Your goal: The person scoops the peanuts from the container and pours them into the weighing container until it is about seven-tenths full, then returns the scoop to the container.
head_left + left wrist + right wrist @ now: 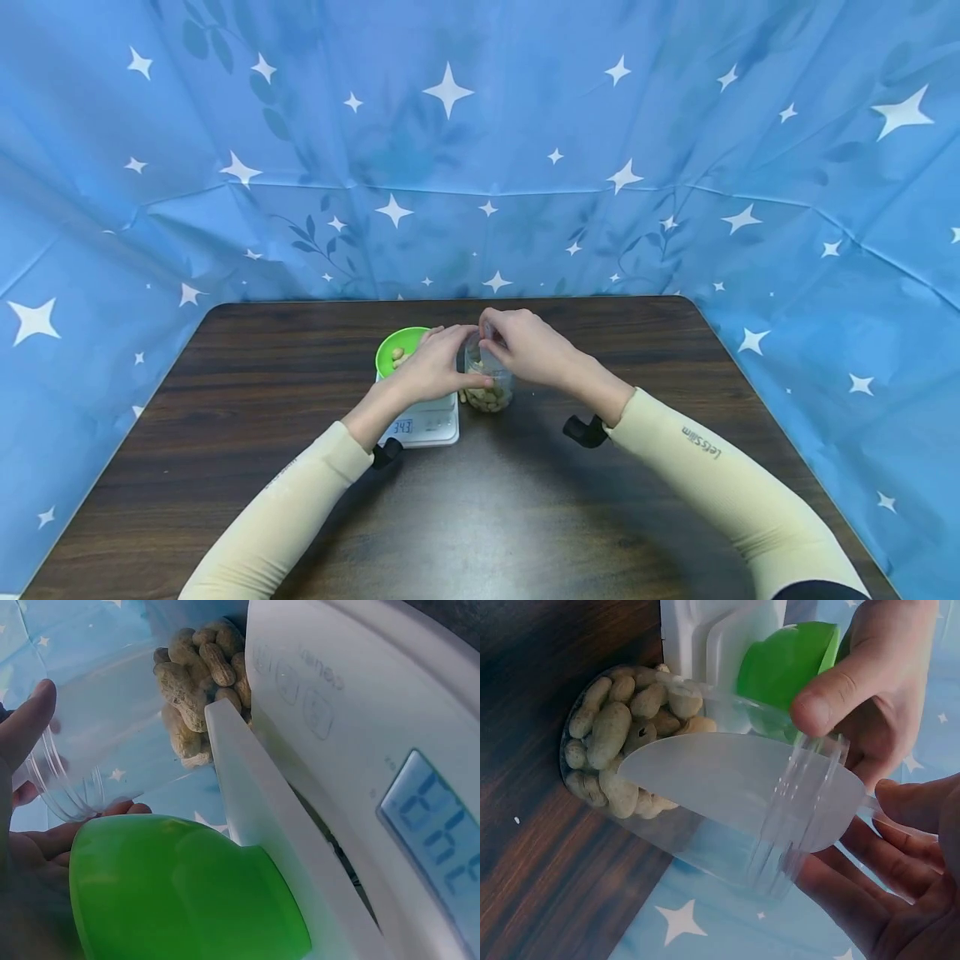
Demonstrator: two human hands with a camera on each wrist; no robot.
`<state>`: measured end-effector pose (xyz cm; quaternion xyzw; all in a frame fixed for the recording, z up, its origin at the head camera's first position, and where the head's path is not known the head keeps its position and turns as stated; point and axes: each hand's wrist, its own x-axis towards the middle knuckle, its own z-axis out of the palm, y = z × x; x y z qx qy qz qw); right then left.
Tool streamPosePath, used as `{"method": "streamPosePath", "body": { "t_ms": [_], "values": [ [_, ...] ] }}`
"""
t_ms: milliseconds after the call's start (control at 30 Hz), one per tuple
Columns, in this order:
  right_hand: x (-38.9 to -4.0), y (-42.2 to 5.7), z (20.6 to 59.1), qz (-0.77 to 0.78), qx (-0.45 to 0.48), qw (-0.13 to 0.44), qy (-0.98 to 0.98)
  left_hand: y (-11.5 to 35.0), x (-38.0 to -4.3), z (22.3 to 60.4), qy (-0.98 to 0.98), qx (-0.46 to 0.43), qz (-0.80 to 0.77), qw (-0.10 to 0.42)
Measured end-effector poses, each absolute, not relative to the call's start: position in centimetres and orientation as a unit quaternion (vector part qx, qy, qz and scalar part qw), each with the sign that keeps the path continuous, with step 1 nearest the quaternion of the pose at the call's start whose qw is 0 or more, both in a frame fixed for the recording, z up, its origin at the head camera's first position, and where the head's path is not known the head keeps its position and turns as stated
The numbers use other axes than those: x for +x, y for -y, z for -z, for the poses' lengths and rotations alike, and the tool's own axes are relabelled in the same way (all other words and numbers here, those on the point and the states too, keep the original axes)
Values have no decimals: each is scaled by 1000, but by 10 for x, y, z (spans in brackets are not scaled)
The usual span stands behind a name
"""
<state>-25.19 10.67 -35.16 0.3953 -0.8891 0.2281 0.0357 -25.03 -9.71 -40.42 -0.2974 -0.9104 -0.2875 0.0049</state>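
Note:
A clear jar [503,388] with unshelled peanuts [619,727] at its bottom stands at the back middle of the table. My left hand [431,367] grips it near the threaded mouth, the thumb [829,697] against the neck. A translucent scoop [735,776] reaches through the mouth, its tip by the peanuts. My right hand [536,346] pinches the scoop's handle, which sticks out of the jar. Left of the jar, partly behind my left hand, a green bowl [172,885] sits on a white scale [435,425]. A few peanuts [398,354] lie in the bowl.
Dark wood table [480,500] spreads around the scale and jar. The scale's lit display [402,426] shows digits and faces me. Close behind the table's back edge hangs a blue star-patterned cloth [480,150].

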Motion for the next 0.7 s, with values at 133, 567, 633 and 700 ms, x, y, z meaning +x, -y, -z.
{"method": "streamPosePath", "body": {
  "t_ms": [133,567,633,700],
  "values": [
    [-253,-104,355,-237,407,50,881,98,-250,405,907,-302,295,5],
    [-256,-100,375,-269,394,51,878,98,-251,407,901,-311,304,5],
    [-257,-101,375,-278,384,57,879,98,-250,407,902,-307,303,5],
    [-257,-103,374,-297,368,63,879,98,-250,407,906,-298,300,1]
  ]
}}
